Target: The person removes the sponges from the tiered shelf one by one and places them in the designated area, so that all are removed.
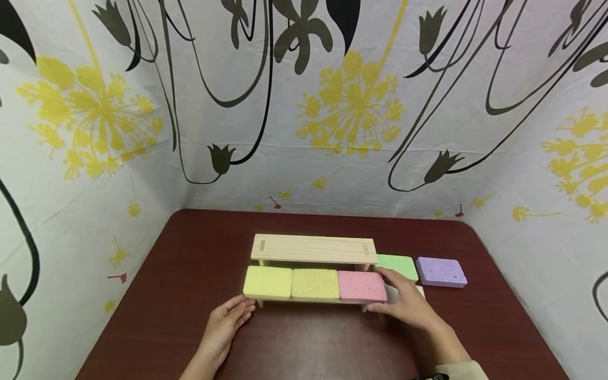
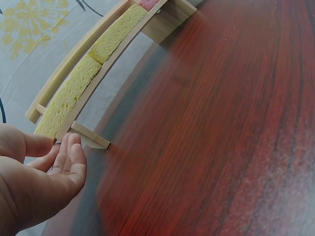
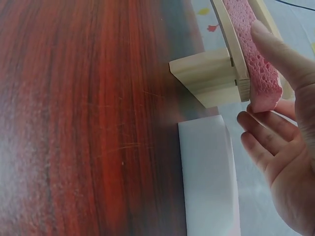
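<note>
A row of sponges lies on the lower step of a small two-step wooden rack [image 1: 313,249]. A pale yellow sponge [image 1: 268,282] is at the left, a deeper yellow sponge [image 1: 314,284] in the middle and a pink sponge [image 1: 362,286] at the right, side by side. At the rack's left end my left hand [image 1: 227,322] touches the pale yellow sponge's outer end with its fingertips, fingers loosely extended. My right hand [image 1: 404,300] pinches the pink sponge's right end, the thumb on its front side in the right wrist view and the index finger partly hidden behind.
Beyond my right hand lie a green sponge [image 1: 398,266] and a purple sponge [image 1: 442,272] on the dark red table [image 1: 313,343]. A white block-like object [image 3: 206,177] stands beside the rack's right leg. Flower-patterned cloth [image 1: 351,174] hangs behind the table and along both sides.
</note>
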Demonstrator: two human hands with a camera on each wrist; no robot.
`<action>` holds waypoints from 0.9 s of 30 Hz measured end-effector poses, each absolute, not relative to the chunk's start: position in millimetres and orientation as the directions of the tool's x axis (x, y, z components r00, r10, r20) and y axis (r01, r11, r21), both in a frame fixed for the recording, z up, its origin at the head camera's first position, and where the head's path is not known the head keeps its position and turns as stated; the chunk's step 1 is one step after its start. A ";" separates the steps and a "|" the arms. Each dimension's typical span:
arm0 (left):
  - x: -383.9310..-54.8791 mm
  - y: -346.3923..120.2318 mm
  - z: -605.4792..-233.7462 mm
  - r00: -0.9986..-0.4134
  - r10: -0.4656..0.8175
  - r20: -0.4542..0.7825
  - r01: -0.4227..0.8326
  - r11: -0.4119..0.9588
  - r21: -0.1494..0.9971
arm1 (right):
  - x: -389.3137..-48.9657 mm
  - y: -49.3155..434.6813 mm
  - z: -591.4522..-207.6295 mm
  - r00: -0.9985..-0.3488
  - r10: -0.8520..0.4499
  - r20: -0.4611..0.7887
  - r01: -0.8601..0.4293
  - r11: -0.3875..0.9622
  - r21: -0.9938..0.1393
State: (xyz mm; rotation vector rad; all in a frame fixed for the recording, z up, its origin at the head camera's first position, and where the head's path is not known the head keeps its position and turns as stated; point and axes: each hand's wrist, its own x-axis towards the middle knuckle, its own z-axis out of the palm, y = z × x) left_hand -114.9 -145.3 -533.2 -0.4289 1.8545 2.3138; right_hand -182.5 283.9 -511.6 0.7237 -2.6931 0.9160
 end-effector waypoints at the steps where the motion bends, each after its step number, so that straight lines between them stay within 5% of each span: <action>1: -115.1 -145.3 -533.3 -0.949 -0.064 -0.310 -0.289 -0.226 0.930 | -182.8 283.7 -512.1 -0.859 -0.384 0.339 -0.511 0.690 -0.513; 27: -115.7 -145.4 -533.7 -0.949 -0.067 -0.309 -0.288 -0.226 0.931 | -180.0 302.6 -504.9 -0.855 -0.377 0.355 -0.518 0.632 -0.576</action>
